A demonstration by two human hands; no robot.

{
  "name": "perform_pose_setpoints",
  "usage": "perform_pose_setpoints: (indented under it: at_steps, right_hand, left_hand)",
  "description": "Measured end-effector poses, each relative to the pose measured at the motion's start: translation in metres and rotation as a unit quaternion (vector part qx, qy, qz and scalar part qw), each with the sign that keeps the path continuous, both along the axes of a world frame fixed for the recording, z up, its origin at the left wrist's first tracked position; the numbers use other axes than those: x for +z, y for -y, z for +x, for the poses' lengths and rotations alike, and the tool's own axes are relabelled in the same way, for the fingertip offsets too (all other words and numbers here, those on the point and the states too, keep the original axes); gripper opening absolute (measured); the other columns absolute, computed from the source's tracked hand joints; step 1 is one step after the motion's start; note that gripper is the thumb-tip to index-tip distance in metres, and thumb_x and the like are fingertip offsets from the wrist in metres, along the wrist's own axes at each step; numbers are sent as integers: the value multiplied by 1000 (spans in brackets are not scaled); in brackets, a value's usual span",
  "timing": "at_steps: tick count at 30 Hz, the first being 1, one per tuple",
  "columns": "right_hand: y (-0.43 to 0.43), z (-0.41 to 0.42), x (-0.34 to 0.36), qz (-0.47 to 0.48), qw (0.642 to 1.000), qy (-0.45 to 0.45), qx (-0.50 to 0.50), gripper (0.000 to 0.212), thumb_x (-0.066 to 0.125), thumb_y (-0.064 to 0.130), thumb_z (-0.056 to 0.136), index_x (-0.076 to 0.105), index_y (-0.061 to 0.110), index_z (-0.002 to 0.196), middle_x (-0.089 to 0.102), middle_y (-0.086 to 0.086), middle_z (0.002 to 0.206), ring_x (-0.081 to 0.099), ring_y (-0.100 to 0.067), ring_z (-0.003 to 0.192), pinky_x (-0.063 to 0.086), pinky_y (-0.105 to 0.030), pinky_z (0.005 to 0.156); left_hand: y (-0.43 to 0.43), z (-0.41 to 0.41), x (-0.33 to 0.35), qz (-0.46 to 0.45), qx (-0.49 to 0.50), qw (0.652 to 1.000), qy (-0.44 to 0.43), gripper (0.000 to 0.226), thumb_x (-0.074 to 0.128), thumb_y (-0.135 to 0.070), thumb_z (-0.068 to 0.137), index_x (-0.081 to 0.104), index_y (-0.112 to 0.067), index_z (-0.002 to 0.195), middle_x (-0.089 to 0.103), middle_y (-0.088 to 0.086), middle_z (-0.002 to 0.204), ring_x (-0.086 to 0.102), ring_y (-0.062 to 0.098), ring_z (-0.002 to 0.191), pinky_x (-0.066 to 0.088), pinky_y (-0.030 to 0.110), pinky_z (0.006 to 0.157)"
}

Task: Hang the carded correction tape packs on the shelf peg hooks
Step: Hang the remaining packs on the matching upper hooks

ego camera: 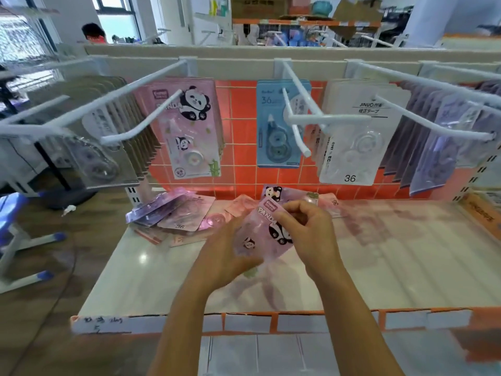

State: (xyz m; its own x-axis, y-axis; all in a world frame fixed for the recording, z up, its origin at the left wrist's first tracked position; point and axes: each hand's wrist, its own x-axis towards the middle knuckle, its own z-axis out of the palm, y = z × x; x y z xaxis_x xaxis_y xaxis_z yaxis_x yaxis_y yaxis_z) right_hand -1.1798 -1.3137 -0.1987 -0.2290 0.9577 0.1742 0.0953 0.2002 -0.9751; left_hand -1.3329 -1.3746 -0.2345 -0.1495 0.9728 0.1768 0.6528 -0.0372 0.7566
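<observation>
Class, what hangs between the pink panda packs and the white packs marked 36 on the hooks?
Blue correction tape packs hang there, between the pink panda packs and the white packs; the head view shows it.

One head-worn wide-angle view looks forward and down from close above the shelf [151, 280]. The left hand [227, 253] and right hand [306, 229] sit near and central. It faces the far peg hooks [325, 119] squarely; the left and right edges seem bent and blurred.
</observation>
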Motion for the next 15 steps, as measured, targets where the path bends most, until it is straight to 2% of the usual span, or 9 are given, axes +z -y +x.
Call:
perform_pose_setpoints:
  at_steps: [2,4,6,10,12,15]
  right_hand:
    - [8,-6,11,11,999,-35,0,6,73,10,80,71,16,79,71,6,71,65,-10,68,52,-21,61]
    - [16,-14,21,9,996,-91,7,11,74,7,79,69,17,79,69,8,71,65,-8,70,51,-18,62]
    - [24,-21,29,-4,989,-145,21,14,72,4,80,66,16,84,69,4,76,65,-8,73,51,-17,63]
    - [42,-36,40,0,979,-197,46,15,64,-1,85,64,14,87,70,7,74,65,-6,73,53,-19,65]
    - [51,-44,47,4,975,-218,51,13,63,0,85,64,13,84,70,9,71,64,-6,70,53,-19,65]
    - [65,-56,55,26,970,-234,58,10,64,3,84,66,12,82,71,5,72,66,-10,71,56,-26,68]
  left_hand:
    - [12,-5,7,-33,-11,998,44,47,77,-23,71,60,-37,112,66,-17,102,62,1,89,53,25,73]
    - [24,-12,10,-34,-5,996,86,32,77,-23,74,65,-30,103,70,-9,95,66,10,85,55,41,77]
    - [35,-18,17,-15,10,991,129,28,75,-29,74,67,-23,100,71,0,94,67,22,87,53,51,81]
    - [56,-31,35,13,10,979,203,25,74,-24,75,68,-31,98,73,-5,97,69,17,93,55,45,87]
    - [65,-38,44,18,3,974,224,25,80,-26,74,70,-29,96,74,-3,96,70,19,93,55,45,88]
    - [78,-49,54,33,-3,964,262,23,75,-23,67,74,-28,89,75,-1,93,71,17,89,58,34,83]
